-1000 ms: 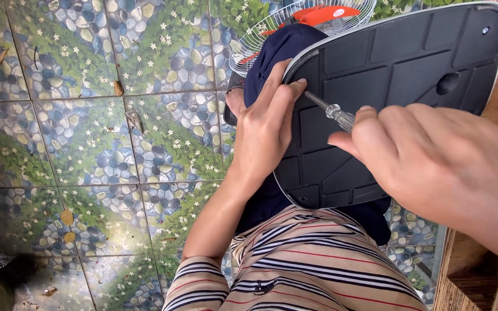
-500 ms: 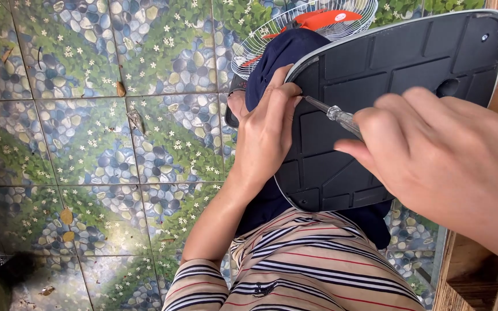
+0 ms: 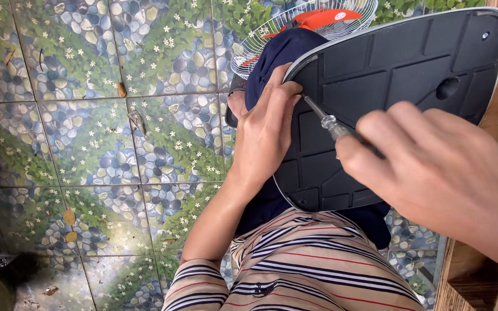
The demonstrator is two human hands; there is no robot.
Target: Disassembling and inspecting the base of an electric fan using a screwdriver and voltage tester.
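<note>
A black plastic fan base [image 3: 399,75] rests underside up on my lap, ribbed and with a pale rim. My left hand [image 3: 266,132] grips its left edge, fingers curled over the rim. My right hand [image 3: 433,173] is closed around a screwdriver [image 3: 325,119]. The metal shaft points up and left, and its tip touches the base right beside my left fingertips. The handle is hidden inside my fist.
Past the base lies a fan head with a white wire grille [image 3: 306,23] and orange blades. The floor [image 3: 116,144] is tiled with a pebble-and-flower pattern and strewn with dry leaves. Wooden furniture [image 3: 479,276] stands at the right edge. My striped shirt [image 3: 306,270] fills the bottom.
My right hand has shifted slightly down and right with the screwdriver, whose tip stays at the same spot. My left hand keeps its grip on the base.
</note>
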